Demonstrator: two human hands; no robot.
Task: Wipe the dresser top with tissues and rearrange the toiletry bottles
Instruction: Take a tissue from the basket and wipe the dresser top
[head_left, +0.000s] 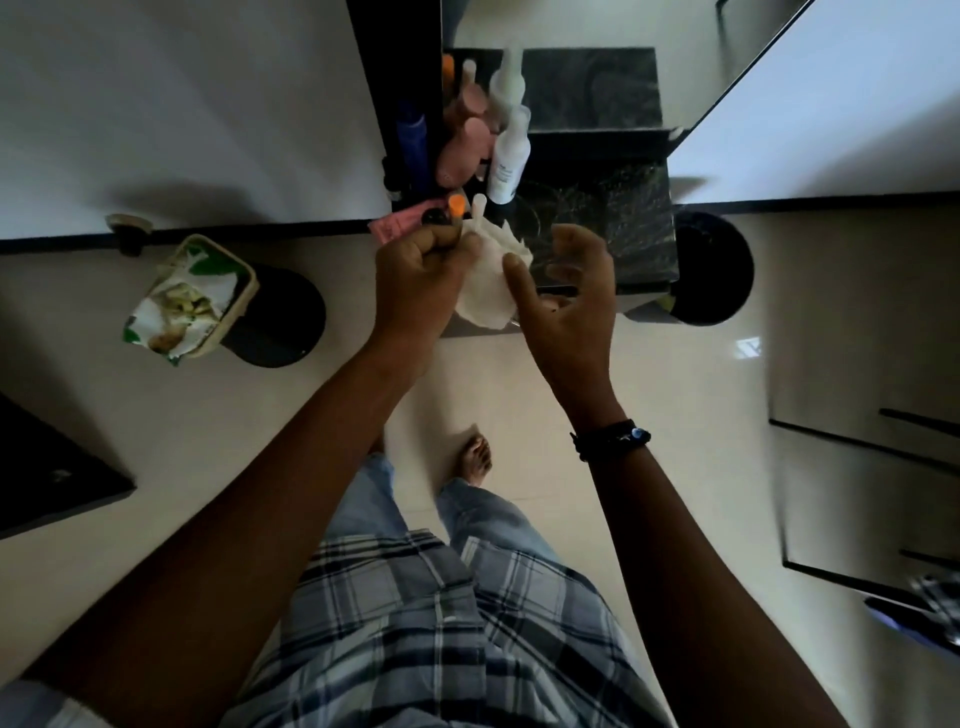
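Left hand (415, 270) clenched round orange-capped tube (456, 205), crumpled white tissue (488, 283) against it; right hand (566, 301) loose, fingers spread; white bottle (509, 161) label unreadable

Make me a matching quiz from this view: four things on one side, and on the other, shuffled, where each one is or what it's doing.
Column one:
1. left hand
2. right hand
3. white bottle
4. patterned pack

Column two:
A. rests on a round black stool
B. stands on the dresser top
C. fingers spread open
D. grips an orange-capped tube

Pairs: 1-D, 2-C, 3-B, 4-A
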